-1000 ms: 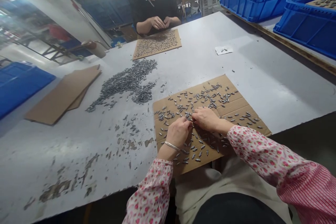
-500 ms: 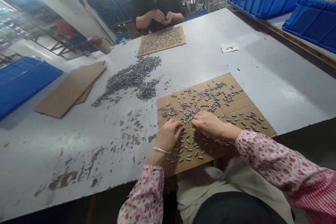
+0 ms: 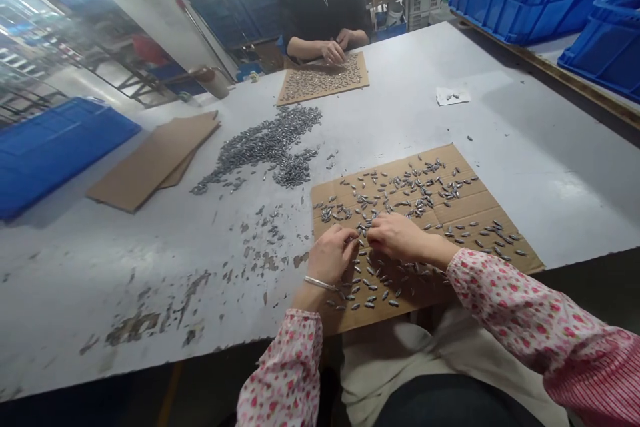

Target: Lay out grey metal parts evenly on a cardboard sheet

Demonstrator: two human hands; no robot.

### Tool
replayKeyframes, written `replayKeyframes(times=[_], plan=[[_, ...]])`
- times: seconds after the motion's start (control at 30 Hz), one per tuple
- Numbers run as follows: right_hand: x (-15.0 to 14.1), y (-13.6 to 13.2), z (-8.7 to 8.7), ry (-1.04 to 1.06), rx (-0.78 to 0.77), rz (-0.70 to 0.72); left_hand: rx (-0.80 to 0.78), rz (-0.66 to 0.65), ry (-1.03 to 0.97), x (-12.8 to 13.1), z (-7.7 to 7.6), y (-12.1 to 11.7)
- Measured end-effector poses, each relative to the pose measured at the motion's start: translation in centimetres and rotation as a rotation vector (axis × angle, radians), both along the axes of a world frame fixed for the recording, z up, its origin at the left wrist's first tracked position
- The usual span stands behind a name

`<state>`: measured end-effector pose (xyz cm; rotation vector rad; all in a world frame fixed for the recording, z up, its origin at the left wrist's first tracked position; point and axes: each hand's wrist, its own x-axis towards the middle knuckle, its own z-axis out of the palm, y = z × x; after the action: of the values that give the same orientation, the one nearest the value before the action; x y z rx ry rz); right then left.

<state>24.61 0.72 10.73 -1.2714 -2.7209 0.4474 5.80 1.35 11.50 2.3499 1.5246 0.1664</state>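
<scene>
My left hand (image 3: 331, 255), with a thin silver bangle on its wrist, rests on a cardboard sheet (image 3: 483, 210) among small grey olive-shaped metal pieces (image 3: 415, 190), possibly lead sinkers. My right hand (image 3: 397, 237) lies just beside it, and the fingertips of both hands nearly meet over the scattered pieces. Their curled fingers hide whether either hand holds a piece. Both forearms wear pink floral sleeves.
A heap of grey pieces (image 3: 265, 147) lies on the scuffed grey table (image 3: 540, 140). Across it, a co-worker's hands (image 3: 333, 50) work over a second cardboard sheet (image 3: 323, 80). Blue crates (image 3: 520, 3) stand back right, another blue crate (image 3: 55, 157) left, and loose cardboard (image 3: 155, 160) beside the heap.
My left hand has moved back beside my right after drawing away half a second ago. The view has shifted, and the co-worker's hands have lowered to their cardboard.
</scene>
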Motion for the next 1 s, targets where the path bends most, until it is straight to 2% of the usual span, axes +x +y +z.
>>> replayKeyframes(times=[0.1,0.17,0.3,0.37,0.47,0.6,0.7,0.8,0.9,1.0], plan=[[1.1,1.1,0.0,0.024,-0.006,-0.137,-0.008,0.015,0.048,1.0,0.4,0.1],[1.4,1.8,-0.8,0.021,0.019,-0.142,0.005,0.032,0.099,1.7,0.1,0.3],[0.7,2.7,-3.1,-0.021,0.056,-0.116,0.079,0.049,0.187,2.7,-1.7,1.2],[0.0,2.8,-3.5,-0.049,0.065,-0.138,0.111,0.049,0.191,2.8,-2.8,1.8],[-0.6,2.9,-2.8,-0.082,0.083,-0.116,0.108,0.024,0.197,2.4,-3.8,2.7],[0.3,2.4,0.1,-0.074,0.139,-0.104,0.040,-0.026,0.272,1.6,-3.6,3.6],[3.5,1.1,2.7,-0.026,0.077,-0.237,0.026,-0.039,0.298,1.4,-2.4,3.1],[9.1,-0.5,4.2,0.075,-0.005,-0.394,0.053,-0.022,0.320,1.8,-1.4,2.2],[15.4,-1.9,3.6,0.168,-0.072,-0.543,0.087,-0.049,0.370,2.4,-0.6,2.0],[20.0,-3.1,1.5,0.222,-0.138,-0.675,0.111,-0.092,0.384,3.5,0.5,2.2]])
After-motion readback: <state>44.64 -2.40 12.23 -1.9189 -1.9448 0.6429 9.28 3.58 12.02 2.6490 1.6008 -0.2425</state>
